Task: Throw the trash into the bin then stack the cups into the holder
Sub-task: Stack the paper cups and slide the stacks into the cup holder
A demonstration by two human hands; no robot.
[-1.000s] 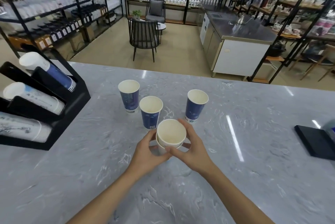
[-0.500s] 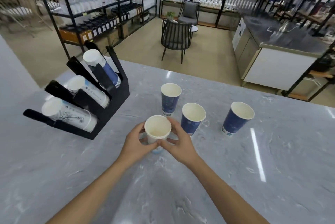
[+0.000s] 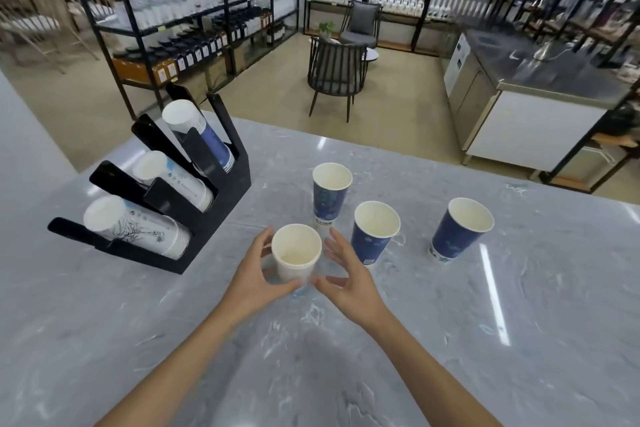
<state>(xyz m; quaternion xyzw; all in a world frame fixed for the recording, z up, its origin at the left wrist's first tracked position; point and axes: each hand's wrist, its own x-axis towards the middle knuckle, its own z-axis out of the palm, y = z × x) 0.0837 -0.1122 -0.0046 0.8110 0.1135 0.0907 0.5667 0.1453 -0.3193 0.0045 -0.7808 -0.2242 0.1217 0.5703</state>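
a long counter (image 3: 450,340) of pale grey marble with white veining runs across the room, glossy enough to catch strips of ceiling light. near its middle a person's left hand (image 3: 254,277) wraps the left side of a white paper cup (image 3: 296,255), thumb at the near base and fingers curled behind it, so that hand holds the cup. the right hand (image 3: 346,272) sits just beside the cup's other side with fingers spread and slightly bent; whether it touches the cup i cannot tell. the white cup is upright with its mouth open to the ceiling, and a bluish edge peeks out under its base, too blurred to name.

behind it three blue paper cups stand upright on the marble: one (image 3: 330,196) just past the white cup, one (image 3: 374,231) just beside the right hand, and one (image 3: 459,229) well apart to the right.

to the left a black cup holder (image 3: 214,215) rests on the counter, its three slanted slots each filled with a lying stack of cups, the far stack blue, the two nearer ones white.

beyond the counter is a tan floor with a dark slatted chair (image 3: 334,75), a grey armchair, and a steel-topped white cabinet (image 3: 530,104) at right. black metal shelving (image 3: 194,11) lined with bottles rings the walls.
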